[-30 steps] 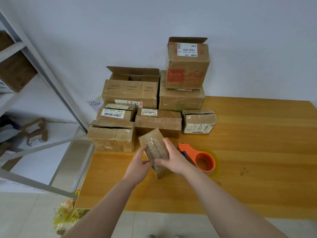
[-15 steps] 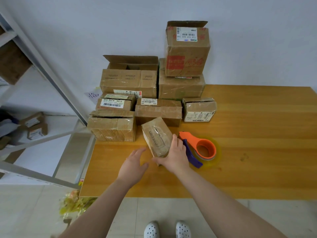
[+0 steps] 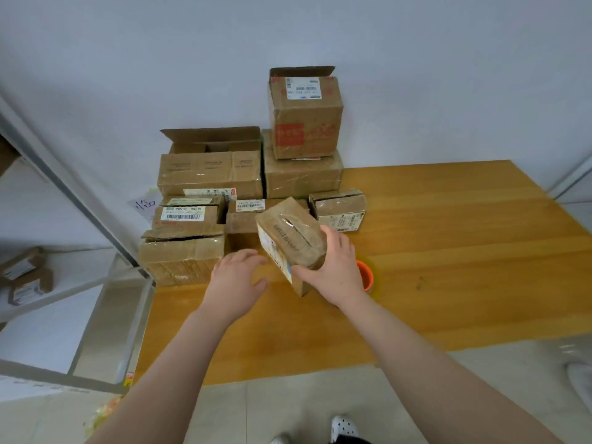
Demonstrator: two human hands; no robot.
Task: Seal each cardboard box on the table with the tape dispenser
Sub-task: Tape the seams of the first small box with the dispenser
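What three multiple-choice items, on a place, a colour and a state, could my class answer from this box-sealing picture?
1. Where is the tape dispenser? A. In the left hand. B. On the table, behind the right hand. C. On the small box.
2. What colour is its visible part? A. Blue. B. Orange. C. Green.
3. What is the left hand's state? A. Gripping the small box. B. Pressing tape. C. Open, holding nothing.
Answers: 1 B, it peeks past the right hand; 2 B, its rim is orange; 3 C, fingers spread, gripping nothing.

Head view down onto table (image 3: pixel 448 251)
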